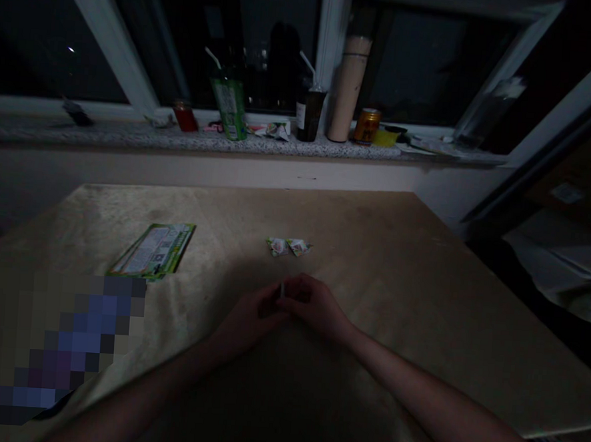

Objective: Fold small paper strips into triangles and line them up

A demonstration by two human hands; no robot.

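Near the middle of the table, my left hand [252, 318] and my right hand [317, 306] meet, fingers closed and fingertips together. Between them shows the thin edge of a small pale paper piece [282, 290]; most of it is hidden by the fingers. Just beyond the hands lie two small folded paper triangles [277, 246] with a green and white print, side by side. To the left sits a stack of printed green leaflets [156, 249], slightly fanned.
A blurred-out, pixelated object [78, 341] lies at the table's left front. On the window sill [155, 138] behind stand a green cup [228, 107], a dark cup [309, 115], a tall pink bottle [347, 91], a gold can [367, 127] and a red jar [184, 116].
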